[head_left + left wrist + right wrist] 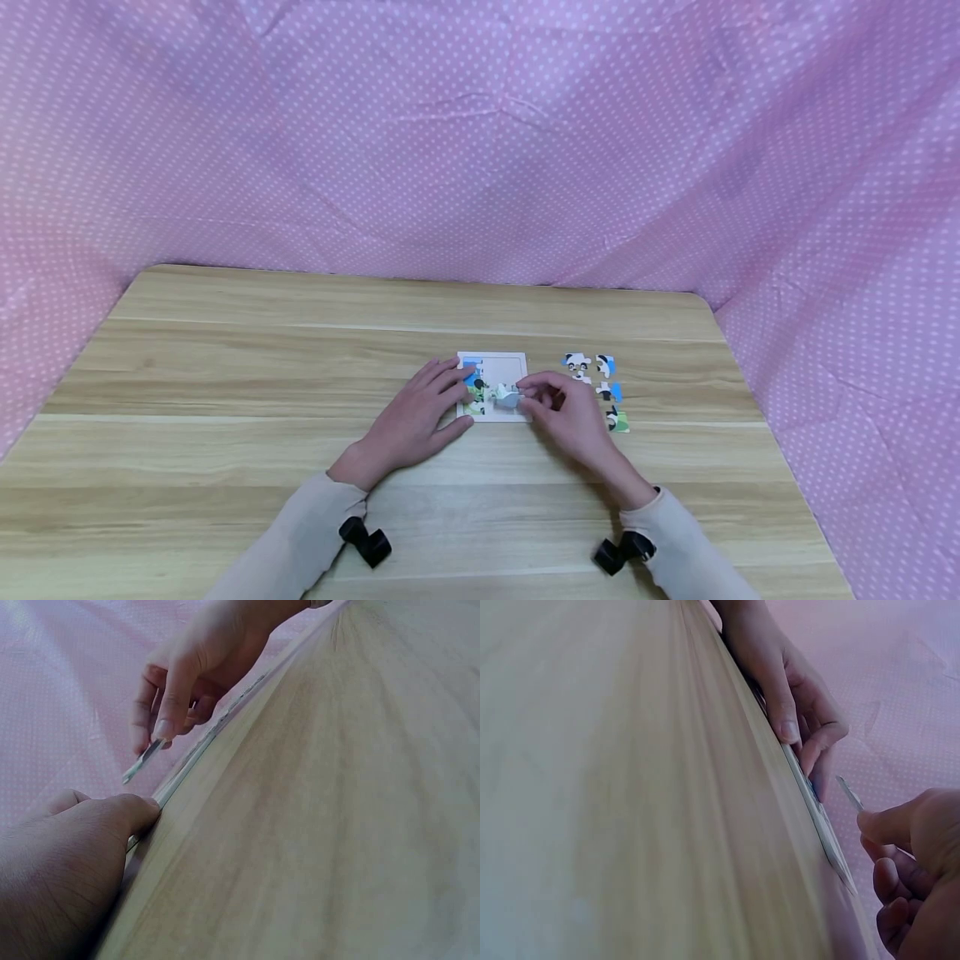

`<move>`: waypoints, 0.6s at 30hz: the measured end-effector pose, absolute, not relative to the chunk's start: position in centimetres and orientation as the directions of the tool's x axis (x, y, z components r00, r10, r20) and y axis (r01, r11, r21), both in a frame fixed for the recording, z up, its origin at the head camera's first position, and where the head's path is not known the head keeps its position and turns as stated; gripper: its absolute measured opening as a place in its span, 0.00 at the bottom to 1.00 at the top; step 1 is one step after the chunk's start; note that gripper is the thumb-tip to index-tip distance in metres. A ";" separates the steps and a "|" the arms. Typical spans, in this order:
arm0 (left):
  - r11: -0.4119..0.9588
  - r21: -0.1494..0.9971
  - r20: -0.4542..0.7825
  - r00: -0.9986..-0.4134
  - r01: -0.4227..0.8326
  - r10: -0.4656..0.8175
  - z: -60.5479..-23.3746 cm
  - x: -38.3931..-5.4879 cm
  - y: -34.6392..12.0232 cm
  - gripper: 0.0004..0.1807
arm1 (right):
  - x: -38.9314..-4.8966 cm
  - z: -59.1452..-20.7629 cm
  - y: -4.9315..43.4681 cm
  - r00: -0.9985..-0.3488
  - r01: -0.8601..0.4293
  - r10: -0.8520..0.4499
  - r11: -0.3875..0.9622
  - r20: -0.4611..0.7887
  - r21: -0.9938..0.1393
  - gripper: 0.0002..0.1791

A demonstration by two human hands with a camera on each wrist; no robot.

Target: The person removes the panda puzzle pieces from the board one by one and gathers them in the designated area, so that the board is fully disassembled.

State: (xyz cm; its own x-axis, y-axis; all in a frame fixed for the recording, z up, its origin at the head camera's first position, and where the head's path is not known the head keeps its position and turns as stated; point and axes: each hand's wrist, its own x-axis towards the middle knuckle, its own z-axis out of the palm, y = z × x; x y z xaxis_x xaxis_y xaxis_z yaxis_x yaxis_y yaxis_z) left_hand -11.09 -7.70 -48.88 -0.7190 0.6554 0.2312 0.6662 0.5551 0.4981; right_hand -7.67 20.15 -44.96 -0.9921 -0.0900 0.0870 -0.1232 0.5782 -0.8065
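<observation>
A white puzzle tray (502, 365) lies on the table, with panda-picture pieces (475, 403) fitted along its left side. My left hand (422, 410) rests on the tray's left edge, its fingers spread and fairly straight over the pieces. Between thumb and fingertips my right hand (567, 414) pinches a puzzle piece (506, 397), held tilted above the tray's lower middle. Both wrist views show that piece (144, 761) raised clear of the tray (816, 817). Its picture side is hard to make out.
Several loose panda puzzle pieces (605, 364) lie right of the tray, partly behind my right hand. The wooden table (225, 375) extends on all sides, with a pink dotted cloth (480, 150) hanging behind it. A black camera mount sits on each wrist.
</observation>
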 end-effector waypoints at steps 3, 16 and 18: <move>0.556 0.500 0.230 -0.720 0.665 0.655 -48.8 -11.1 -7.7 0.15 | -7.6 -44.8 20.6 -0.994 -0.110 -0.078 0.578 0.079 -0.808 0.13; 0.545 0.502 0.245 -0.714 0.672 0.656 -48.9 -11.1 -7.8 0.14 | -6.8 -44.3 23.3 -0.993 -0.114 -0.046 0.568 0.107 -0.815 0.14; 0.548 0.502 0.240 -0.716 0.670 0.656 -48.9 -11.1 -7.8 0.14 | -6.7 -44.2 23.8 -0.993 -0.110 -0.041 0.576 0.106 -0.810 0.14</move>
